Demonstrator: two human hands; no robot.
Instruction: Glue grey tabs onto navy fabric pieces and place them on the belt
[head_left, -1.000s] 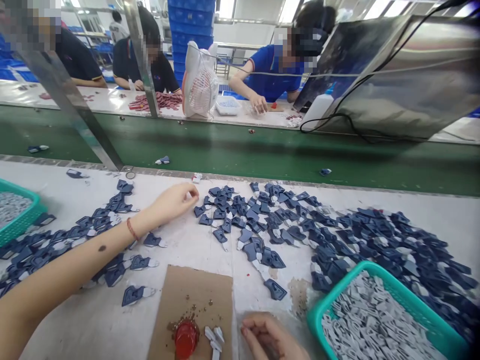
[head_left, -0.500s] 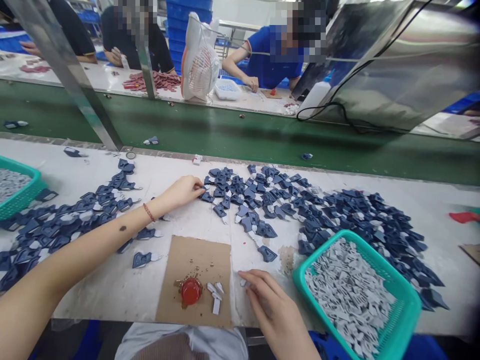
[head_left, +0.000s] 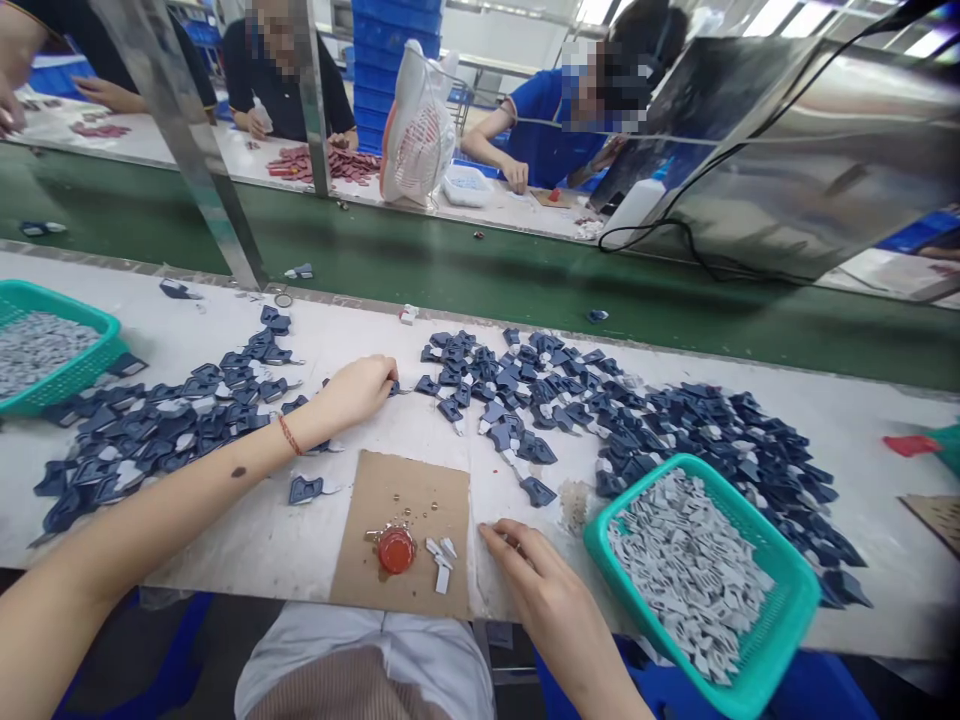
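Brown matt cardboard (head_left: 360, 560); red cap (head_left: 396, 550), glossy and wet, probably plastic.

This is a factory assembly workshop. Beyond the hands, a green conveyor belt (head_left: 450, 270) runs between long worktables, where people in dark and blue shirts sit over small parts. Stacked blue crates (head_left: 396, 70) rise farther back. Nearer, heaps of navy pieces (head_left: 697, 430) and green baskets (head_left: 799, 600) of grey parts flank the hands (head_left: 559, 600).

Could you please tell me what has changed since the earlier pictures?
The left hand has taken hold of a dark blue piece and drawn it left, away from the middle pile. The right hand stays beside the cardboard, where the red cap also remains.
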